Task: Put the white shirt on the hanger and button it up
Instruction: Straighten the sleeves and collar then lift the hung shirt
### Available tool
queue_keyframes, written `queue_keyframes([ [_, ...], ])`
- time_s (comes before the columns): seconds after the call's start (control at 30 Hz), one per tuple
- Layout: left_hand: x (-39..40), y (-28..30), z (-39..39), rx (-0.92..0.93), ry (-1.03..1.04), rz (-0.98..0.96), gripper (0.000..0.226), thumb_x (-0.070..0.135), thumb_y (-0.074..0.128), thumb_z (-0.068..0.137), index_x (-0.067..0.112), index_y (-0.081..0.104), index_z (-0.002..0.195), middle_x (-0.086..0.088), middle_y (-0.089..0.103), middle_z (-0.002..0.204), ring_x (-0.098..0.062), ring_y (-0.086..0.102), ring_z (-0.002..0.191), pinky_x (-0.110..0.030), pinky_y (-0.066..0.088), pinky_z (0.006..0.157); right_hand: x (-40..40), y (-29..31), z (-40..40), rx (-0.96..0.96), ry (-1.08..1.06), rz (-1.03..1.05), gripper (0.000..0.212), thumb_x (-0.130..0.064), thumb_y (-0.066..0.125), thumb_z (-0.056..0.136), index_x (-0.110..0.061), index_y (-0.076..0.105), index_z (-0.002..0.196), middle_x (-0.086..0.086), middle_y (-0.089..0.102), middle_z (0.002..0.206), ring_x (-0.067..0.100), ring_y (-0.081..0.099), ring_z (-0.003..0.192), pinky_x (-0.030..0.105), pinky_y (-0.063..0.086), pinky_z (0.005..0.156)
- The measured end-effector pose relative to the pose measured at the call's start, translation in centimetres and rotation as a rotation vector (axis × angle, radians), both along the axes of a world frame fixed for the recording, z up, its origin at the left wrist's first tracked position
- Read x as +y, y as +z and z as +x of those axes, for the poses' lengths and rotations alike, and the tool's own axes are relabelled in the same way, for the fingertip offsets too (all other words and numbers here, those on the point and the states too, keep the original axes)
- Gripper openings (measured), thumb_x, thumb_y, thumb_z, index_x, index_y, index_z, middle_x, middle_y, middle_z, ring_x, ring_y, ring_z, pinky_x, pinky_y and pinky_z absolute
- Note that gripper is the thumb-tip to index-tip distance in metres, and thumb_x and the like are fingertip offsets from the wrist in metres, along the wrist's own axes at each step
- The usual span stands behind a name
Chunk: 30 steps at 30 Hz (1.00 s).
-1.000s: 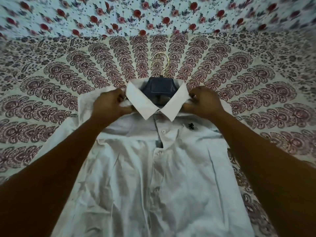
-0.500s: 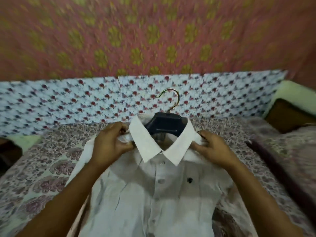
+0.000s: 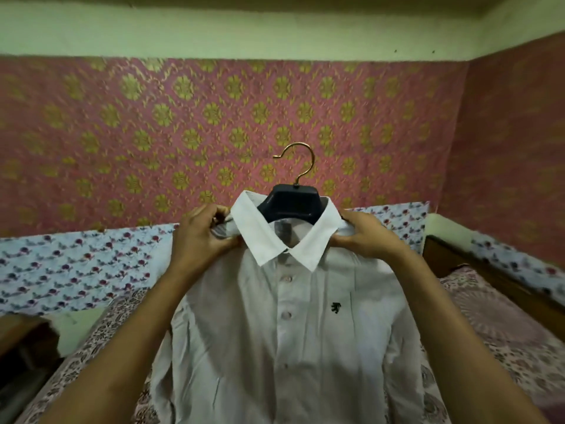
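Pink wall point(image 3: 153, 133) w/ gold flowers fills the back. The white shirt point(image 3: 284, 332) hangs up-and-down in the middle, collar at 12, front buttoned, small black animal logo point(image 3: 335, 307), no words to read. Left hand point(image 3: 203, 237) & right hand point(image 3: 365, 240) squeeze the shoulders at 9 & 3. Dark hanger point(image 3: 290, 203) sits inside the collar, gold hook point(image 3: 298, 163) up.

White shirt point(image 3: 293, 332) hung upright on the hanger point(image 3: 290, 203), front facing the camera, placket buttoned down the middle as far as could be seen. Collar folded down, its points meeting just below the hanger's dark body. Small dark emblem on the chest, lower still. Hanger's gold hook rose above the collar, curling left. Shoulders pinched either side of the collar.
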State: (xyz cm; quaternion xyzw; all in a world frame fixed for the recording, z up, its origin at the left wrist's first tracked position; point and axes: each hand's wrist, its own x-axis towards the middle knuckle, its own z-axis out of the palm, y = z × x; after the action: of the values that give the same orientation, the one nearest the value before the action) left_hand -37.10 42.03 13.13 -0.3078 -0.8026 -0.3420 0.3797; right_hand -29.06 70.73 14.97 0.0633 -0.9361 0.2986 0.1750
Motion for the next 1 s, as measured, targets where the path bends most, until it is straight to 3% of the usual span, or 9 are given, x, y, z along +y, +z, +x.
queue_keyframes([
  [0.1,0.3,1.4,1.1,0.011,-0.011,-0.012,0.048,0.053,0.057,0.061,0.013,0.060,0.087,0.000,0.059,0.086,-0.017,0.052,0.078,-0.029,0.040,0.063,0.2,1.8,1.3,-0.042,0.012,-0.012,0.029,-0.028,0.070,0.080,-0.003,0.067,0.095,0.016,0.068,0.089,0.026,0.061,0.078,0.032,0.039,0.065],
  [0.17,0.8,1.9,1.6,-0.012,-0.032,0.002,0.040,0.049,0.060,0.062,0.017,0.058,0.087,0.000,0.057,0.087,-0.016,0.051,0.080,-0.025,0.040,0.063,0.5,2.3,2.0,0.024,0.012,-0.073,0.006,-0.016,0.070,0.080,-0.011,0.067,0.080,0.010,0.067,0.077,0.017,0.058,0.068,0.028,0.039,0.060],
  [0.23,1.2,2.6,1.9,-0.105,-0.096,0.016,0.030,0.037,0.072,0.067,0.025,0.055,0.088,0.003,0.052,0.089,-0.014,0.049,0.084,-0.018,0.037,0.065,1.0,2.2,2.3,0.115,-0.004,-0.144,0.024,-0.010,0.068,0.079,-0.027,0.057,0.066,-0.004,0.060,0.065,0.008,0.053,0.060,0.027,0.038,0.055],
  [0.33,0.8,3.5,1.4,-0.266,-0.167,-0.041,0.040,0.036,0.079,0.070,0.042,0.054,0.100,0.006,0.052,0.106,-0.011,0.050,0.101,-0.018,0.041,0.078,3.1,1.8,2.6,0.207,-0.071,-0.179,0.010,-0.019,0.071,0.072,-0.025,0.063,0.073,0.002,0.067,0.071,0.021,0.063,0.070,0.041,0.048,0.063],
  [0.47,0.0,3.6,0.5,-0.563,-0.258,-0.031,0.050,0.057,0.061,0.074,0.039,0.053,0.120,0.010,0.054,0.126,-0.007,0.050,0.114,-0.030,0.042,0.095,5.9,2.0,2.6,0.283,-0.108,-0.173,0.027,-0.038,0.062,0.060,-0.023,0.065,0.082,0.004,0.069,0.078,0.024,0.064,0.076,0.047,0.051,0.068],
  [0.57,0.4,3.3,0.1,-0.685,-0.276,0.028,0.030,0.034,0.049,0.094,0.027,0.056,0.122,0.007,0.056,0.122,-0.013,0.052,0.114,-0.024,0.044,0.084,7.3,2.1,1.9,0.337,-0.131,-0.119,0.032,-0.035,0.063,0.064,-0.018,0.069,0.091,0.008,0.071,0.084,0.027,0.066,0.080,0.050,0.053,0.068],
  [0.7,-0.8,2.3,-1.0,-0.857,-0.240,0.016,0.030,0.028,0.044,0.088,0.026,0.060,0.113,0.004,0.061,0.116,-0.016,0.056,0.107,-0.029,0.046,0.084,8.3,1.4,0.9,0.354,-0.173,-0.073,0.025,-0.022,0.070,0.072,-0.013,0.069,0.095,0.012,0.071,0.086,0.031,0.065,0.081,0.051,0.052,0.068],
  [0.87,-1.5,0.6,-3.1,-0.903,-0.200,-0.072,0.022,0.007,0.053,0.092,0.017,0.061,0.110,-0.004,0.066,0.104,-0.023,0.060,0.097,-0.031,0.050,0.078,8.6,1.2,0.4,0.340,-0.161,-0.101,0.044,-0.045,0.056,0.060,-0.013,0.068,0.087,0.010,0.069,0.074,0.027,0.064,0.073,0.042,0.049,0.062],
  [1.0,-3.3,1.8,-4.9,-0.836,-0.162,0.205,0.009,0.011,0.057,0.089,0.012,0.065,0.086,0.000,0.070,0.079,-0.021,0.060,0.083,-0.025,0.047,0.070,9.6,1.2,0.1,0.310,-0.143,-0.120,0.028,-0.043,0.060,0.065,-0.026,0.065,0.086,0.011,0.071,0.082,0.022,0.063,0.077,0.047,0.050,0.068],
])
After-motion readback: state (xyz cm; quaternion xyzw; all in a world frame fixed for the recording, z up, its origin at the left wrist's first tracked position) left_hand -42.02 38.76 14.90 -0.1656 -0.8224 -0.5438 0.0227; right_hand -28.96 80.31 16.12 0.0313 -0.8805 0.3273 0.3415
